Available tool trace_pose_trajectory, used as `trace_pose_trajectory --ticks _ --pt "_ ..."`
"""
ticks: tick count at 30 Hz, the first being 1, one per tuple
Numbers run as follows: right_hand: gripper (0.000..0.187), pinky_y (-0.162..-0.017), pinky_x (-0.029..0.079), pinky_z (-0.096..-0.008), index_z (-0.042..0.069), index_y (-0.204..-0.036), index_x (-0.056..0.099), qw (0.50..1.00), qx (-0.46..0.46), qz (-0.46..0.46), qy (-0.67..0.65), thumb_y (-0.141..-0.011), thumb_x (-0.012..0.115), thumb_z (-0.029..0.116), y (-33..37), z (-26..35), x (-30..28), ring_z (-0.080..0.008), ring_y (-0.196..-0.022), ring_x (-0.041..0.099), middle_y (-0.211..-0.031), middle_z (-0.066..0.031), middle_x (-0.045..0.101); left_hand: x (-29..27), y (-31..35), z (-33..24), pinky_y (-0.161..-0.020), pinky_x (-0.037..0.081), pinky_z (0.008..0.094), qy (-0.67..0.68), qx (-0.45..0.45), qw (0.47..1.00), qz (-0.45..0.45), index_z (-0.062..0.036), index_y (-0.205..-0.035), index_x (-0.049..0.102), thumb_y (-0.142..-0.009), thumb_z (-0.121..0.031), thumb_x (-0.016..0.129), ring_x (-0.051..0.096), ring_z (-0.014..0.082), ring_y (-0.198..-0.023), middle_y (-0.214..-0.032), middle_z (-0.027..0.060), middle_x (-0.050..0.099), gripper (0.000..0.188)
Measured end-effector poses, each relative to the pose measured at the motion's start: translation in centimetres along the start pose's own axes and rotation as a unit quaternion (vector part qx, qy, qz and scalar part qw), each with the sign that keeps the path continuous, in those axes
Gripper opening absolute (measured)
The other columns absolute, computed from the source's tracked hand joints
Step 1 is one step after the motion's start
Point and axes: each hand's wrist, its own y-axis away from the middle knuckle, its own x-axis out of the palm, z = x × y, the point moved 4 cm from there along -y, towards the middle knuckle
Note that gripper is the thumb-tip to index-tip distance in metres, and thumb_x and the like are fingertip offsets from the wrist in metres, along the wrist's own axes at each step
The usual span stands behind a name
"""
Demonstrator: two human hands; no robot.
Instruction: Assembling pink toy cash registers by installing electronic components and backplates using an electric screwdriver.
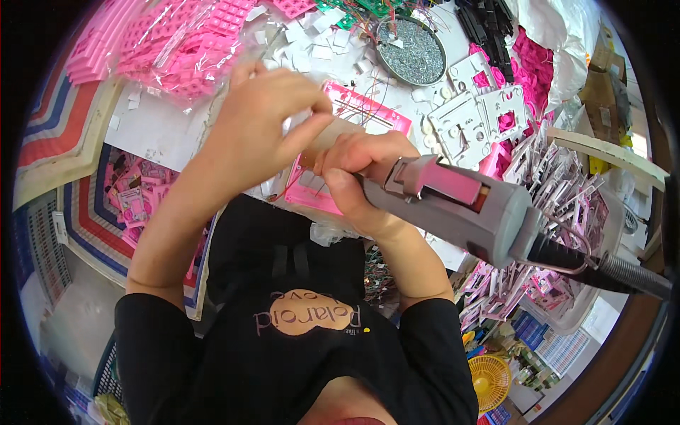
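My right hand [365, 177] is closed round the front end of a grey electric screwdriver [460, 205] with a pink lever; its tip is hidden by my fingers. The tool's body slants off to the right, where a cord and a spring join it. Beside it my left hand [273, 110] is bent at the wrist, thumb and forefinger pinched together; anything between them is too small to make out. Under both hands lies a pink plastic casing [393, 119] with thin red and dark wires on it, partly covered by my hands.
A round tin of small screws [411, 51] stands at the back, near scattered white pieces [322, 39]. A bag of pink parts [177, 49] lies back left. White plates [460, 117] lie to the right, beside a heaped tub [567, 319]. A yellow basket [489, 382] sits lower right.
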Motion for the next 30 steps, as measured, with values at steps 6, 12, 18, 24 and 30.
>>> trace_pose_trajectory --ticks 6,12,18,24,30 --pt "0.025 -0.068 0.054 -0.0413 0.006 -0.109 0.048 0.998 0.040 -0.053 -0.012 -0.093 0.066 0.000 0.1 -0.1 -0.3 -0.0191 -0.066 0.056 -0.075 -0.0075 0.056 1.6 4.7 -0.3 -0.090 0.033 0.0402 0.015 -0.022 0.999 0.044 -0.0149 -0.090 0.070 -0.081 -0.013 0.076 0.063 0.0183 -0.084 -0.084 -0.0015 0.068 0.011" --pt "0.030 -0.061 0.047 -0.0372 0.011 -0.114 0.046 0.981 -0.007 -0.079 -0.175 -0.096 0.069 0.019 -1.2 2.7 -0.5 -0.0155 -0.056 0.045 -0.065 -0.0033 0.047 2.8 5.8 -1.2 -0.090 0.033 0.0406 0.050 -0.028 0.998 0.016 -0.0158 -0.088 0.070 -0.077 -0.013 0.080 0.061 0.0169 -0.080 -0.082 -0.0033 0.066 0.016" --pt "0.029 -0.063 0.049 -0.0381 0.011 -0.113 0.046 0.983 -0.005 -0.072 -0.168 -0.096 0.068 0.017 -1.6 2.4 -0.3 -0.0160 -0.056 0.046 -0.064 -0.0034 0.047 2.8 5.9 -1.0 -0.092 0.032 0.0422 0.019 -0.034 0.999 -0.015 -0.0164 -0.085 0.067 -0.074 -0.014 0.083 0.060 0.0175 -0.081 -0.081 -0.0044 0.063 0.020" --pt "0.023 -0.061 0.050 -0.0375 0.007 -0.111 0.046 0.985 -0.011 -0.156 -0.071 -0.094 0.062 0.005 -3.4 -0.8 -1.0 -0.0149 -0.054 0.047 -0.065 -0.0057 0.048 2.2 5.9 -1.9 -0.094 0.032 0.0456 -0.017 -0.042 0.999 0.003 -0.0155 -0.091 0.067 -0.073 -0.022 0.084 0.060 0.0191 -0.091 -0.090 -0.0023 0.063 0.025" --pt "0.015 -0.064 0.053 -0.0303 0.000 -0.099 0.059 0.980 0.007 -0.159 -0.116 -0.089 0.069 -0.004 -3.9 -3.1 -0.8 -0.0115 -0.066 0.059 -0.079 -0.0050 0.062 2.8 7.8 -2.7 -0.094 0.032 0.0457 -0.020 -0.034 0.997 0.061 -0.0140 -0.094 0.069 -0.074 -0.026 0.084 0.059 0.0211 -0.097 -0.097 0.0000 0.063 0.028"
